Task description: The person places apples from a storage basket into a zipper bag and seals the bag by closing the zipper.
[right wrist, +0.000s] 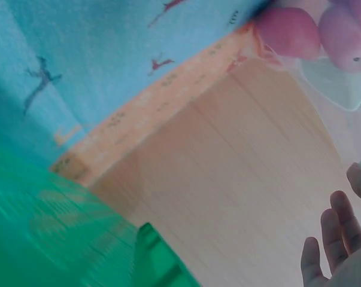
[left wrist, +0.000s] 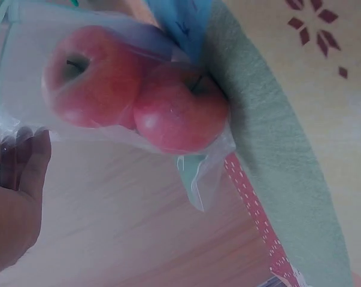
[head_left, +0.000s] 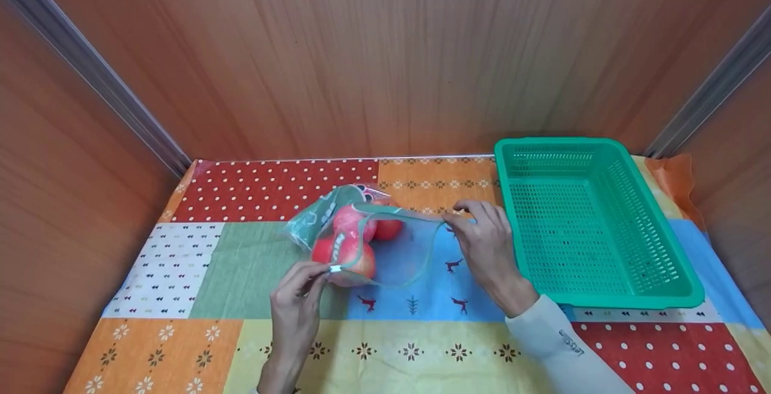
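Observation:
A clear plastic zip bag (head_left: 322,219) with green-tinted parts lies mid-table, its mouth spread wide. Several red apples (head_left: 355,222) are gathered in its left part; two apples (left wrist: 96,78) show large through the film in the left wrist view. My left hand (head_left: 295,306) pinches the near-left end of the mouth, beside a white slider (head_left: 335,268). At the opposite end, my right hand (head_left: 485,246) pinches the rim between thumb and index finger. Its other fingers (right wrist: 333,239) stand away from the film in the right wrist view.
A green perforated plastic basket (head_left: 560,237) stands to the right, close beside my right hand. The patchwork-print tablecloth (head_left: 421,352) covers the table. Wood-grain panels (head_left: 385,62) rise at the back and both sides. An orange cloth flap (head_left: 674,186) sticks out behind the basket.

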Tool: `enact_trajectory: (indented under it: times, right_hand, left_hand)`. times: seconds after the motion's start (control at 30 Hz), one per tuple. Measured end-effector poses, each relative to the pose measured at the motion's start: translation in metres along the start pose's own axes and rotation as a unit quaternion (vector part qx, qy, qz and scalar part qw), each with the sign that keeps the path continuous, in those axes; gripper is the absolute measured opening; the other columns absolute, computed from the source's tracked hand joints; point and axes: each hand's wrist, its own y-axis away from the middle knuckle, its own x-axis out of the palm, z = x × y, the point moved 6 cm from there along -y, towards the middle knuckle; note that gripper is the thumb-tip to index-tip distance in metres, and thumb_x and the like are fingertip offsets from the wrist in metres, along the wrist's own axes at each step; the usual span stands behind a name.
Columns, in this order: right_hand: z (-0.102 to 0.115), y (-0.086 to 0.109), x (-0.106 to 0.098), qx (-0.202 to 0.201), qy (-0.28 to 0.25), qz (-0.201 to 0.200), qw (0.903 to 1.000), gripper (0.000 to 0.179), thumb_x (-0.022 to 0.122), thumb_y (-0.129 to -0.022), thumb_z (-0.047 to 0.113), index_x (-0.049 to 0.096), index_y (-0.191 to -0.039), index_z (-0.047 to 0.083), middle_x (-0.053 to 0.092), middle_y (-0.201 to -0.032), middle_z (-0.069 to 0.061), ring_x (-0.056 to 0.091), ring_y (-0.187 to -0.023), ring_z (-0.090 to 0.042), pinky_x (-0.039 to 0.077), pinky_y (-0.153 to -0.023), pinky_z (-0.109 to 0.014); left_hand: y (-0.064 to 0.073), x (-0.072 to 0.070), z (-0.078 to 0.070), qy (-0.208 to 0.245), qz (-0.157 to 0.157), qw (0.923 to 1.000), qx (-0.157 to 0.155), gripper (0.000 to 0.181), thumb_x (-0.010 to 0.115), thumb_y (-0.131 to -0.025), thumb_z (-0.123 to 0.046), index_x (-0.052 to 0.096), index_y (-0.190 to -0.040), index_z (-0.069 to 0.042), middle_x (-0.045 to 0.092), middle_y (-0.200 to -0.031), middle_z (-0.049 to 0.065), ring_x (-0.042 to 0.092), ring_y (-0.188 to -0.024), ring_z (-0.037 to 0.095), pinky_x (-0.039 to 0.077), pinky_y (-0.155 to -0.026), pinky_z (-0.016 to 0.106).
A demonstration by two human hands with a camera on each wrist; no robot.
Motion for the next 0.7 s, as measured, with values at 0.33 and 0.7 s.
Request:
enact_trajectory:
  times: [0.33, 0.7]
  right_hand:
    - [-0.004, -0.006, -0.019, 0.003, -0.015, -0.015, 0.9998, 0.010, 0.085, -0.088, 0.012, 0.085, -0.098, 0.010, 0.071, -0.103, -0.009, 0.066, -0.099, -0.031, 0.056, -0.086, -0.050]
    - [-0.004, -0.009, -0.033, 0.015, -0.018, -0.004, 0.9997, 0.013, 0.086, -0.086, 0.010, 0.085, -0.099, 0.009, 0.072, -0.104, -0.011, 0.065, -0.102, -0.032, 0.055, -0.088, -0.052]
  left_hand:
    - [-0.012, -0.007, -0.009, 0.018, -0.028, 0.9990, 0.029, 0.017, 0.075, -0.089, 0.012, 0.080, -0.100, 0.000, 0.074, -0.092, 0.010, 0.065, -0.076, 0.007, 0.053, -0.067, 0.012]
    - [-0.021, -0.012, -0.015, 0.030, -0.036, 0.9982, 0.038, 0.021, 0.074, -0.088, 0.015, 0.080, -0.103, 0.001, 0.074, -0.094, 0.012, 0.066, -0.081, 0.005, 0.056, -0.076, 0.011]
